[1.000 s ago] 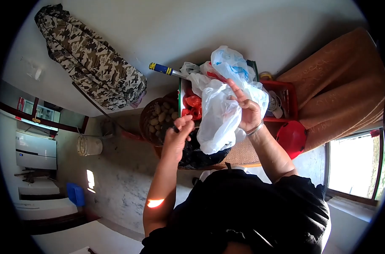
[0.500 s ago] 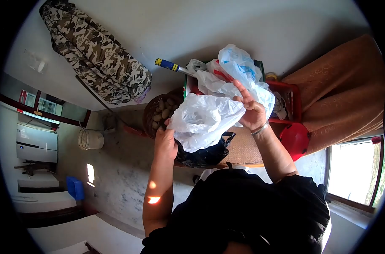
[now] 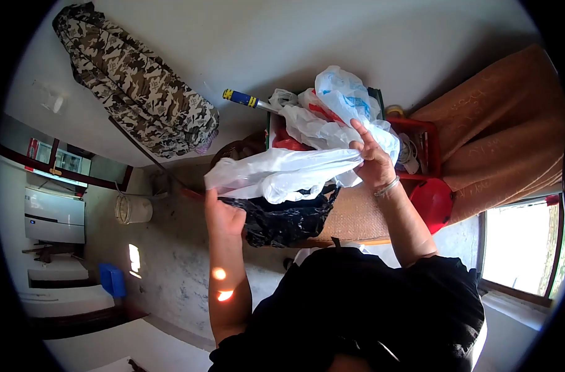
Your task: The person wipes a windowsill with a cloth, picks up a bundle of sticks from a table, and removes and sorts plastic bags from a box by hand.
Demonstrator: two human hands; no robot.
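Observation:
A white plastic bag (image 3: 285, 173) is stretched between my two hands. My left hand (image 3: 223, 214) grips its left end, thumb up against the plastic. At the other end, my right hand (image 3: 375, 166) pinches the bag's corner, with some fingers raised and a bracelet on the wrist. Beneath the white bag lies a crumpled black plastic bag (image 3: 288, 220), on the woven mat surface (image 3: 354, 217). Behind my right hand, more plastic bags (image 3: 341, 93), white with blue print, are heaped over a container whose contents are mostly hidden.
A blue-and-yellow handle (image 3: 240, 98) sticks out left of the heap. A red basket (image 3: 432, 146) and a red round lid-like object (image 3: 432, 204) are at right, beside a brown cloth (image 3: 493, 130). A white bucket (image 3: 133, 209) stands on the floor.
My left hand has moved left and slightly down, pulling the bunched white bag out into a long strip. The right hand keeps its hold, shifting slightly. More of the black bag shows.

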